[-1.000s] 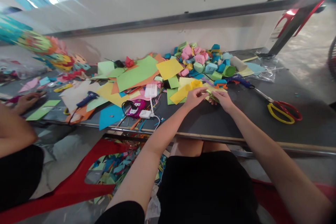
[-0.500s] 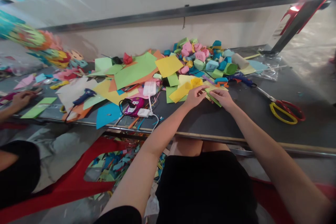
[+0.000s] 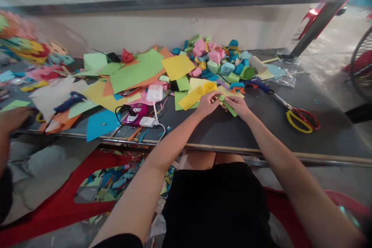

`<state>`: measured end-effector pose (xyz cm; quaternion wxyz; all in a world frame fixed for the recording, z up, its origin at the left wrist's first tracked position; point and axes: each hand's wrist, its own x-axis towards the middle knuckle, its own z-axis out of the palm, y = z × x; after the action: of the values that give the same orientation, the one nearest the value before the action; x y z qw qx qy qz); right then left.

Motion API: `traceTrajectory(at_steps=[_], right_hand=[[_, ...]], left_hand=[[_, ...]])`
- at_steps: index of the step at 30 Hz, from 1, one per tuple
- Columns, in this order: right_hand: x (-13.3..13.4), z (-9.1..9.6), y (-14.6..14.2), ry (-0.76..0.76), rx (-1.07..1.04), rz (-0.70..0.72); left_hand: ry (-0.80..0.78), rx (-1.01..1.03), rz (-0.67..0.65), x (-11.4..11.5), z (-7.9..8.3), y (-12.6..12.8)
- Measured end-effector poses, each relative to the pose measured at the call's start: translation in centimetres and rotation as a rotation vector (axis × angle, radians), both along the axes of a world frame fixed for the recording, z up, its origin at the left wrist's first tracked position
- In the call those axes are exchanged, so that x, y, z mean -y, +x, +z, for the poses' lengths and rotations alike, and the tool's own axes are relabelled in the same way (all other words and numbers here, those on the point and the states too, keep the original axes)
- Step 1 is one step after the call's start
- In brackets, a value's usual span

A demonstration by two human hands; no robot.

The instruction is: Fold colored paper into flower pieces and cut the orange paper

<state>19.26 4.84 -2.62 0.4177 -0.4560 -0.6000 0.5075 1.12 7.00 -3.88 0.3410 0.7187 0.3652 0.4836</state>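
Note:
Between my two hands is a narrow green paper strip (image 3: 231, 110), slanting down to the right just above the dark table (image 3: 212, 133). My left hand (image 3: 208, 103) pinches its upper end with the fingers curled round it. With fingers and thumb together, my right hand (image 3: 237, 105) grips it along the middle. Just beyond my hands lie a yellow paper strip (image 3: 188, 100) and a rolled yellow paper piece (image 3: 209, 86). A small blue and orange piece (image 3: 236, 86) is behind my right hand.
Folded paper pieces (image 3: 215, 56) are heaped at the back. Scissors (image 3: 302, 120) lie at right, near a blue glue gun (image 3: 261, 84). A purple power strip (image 3: 136, 115) with cables sits at left, past it another glue gun (image 3: 69, 102). A co-worker's hand (image 3: 14, 118) rests at far left.
The view has turned right and down, so the table appears shifted left. Both my hands still hold the green strip, which hangs out a little more below them.

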Motion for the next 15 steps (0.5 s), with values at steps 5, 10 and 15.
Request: traceTrajectory(at_steps=[5, 10, 15], right_hand=[[0.2, -0.1, 0.1, 0.104, 0.094, 0.045], [0.1, -0.1, 0.3, 0.101, 0.139, 0.083], [-0.2, -0.1, 0.3, 0.072, 0.14, 0.079]], left_hand=[[-0.026, 0.047, 0.014, -0.2, -0.4, -0.1], [-0.184, 0.108, -0.185, -1.0, -0.9, 0.2], [-0.253, 0.173, -0.207, -1.4, -1.3, 0.5]])
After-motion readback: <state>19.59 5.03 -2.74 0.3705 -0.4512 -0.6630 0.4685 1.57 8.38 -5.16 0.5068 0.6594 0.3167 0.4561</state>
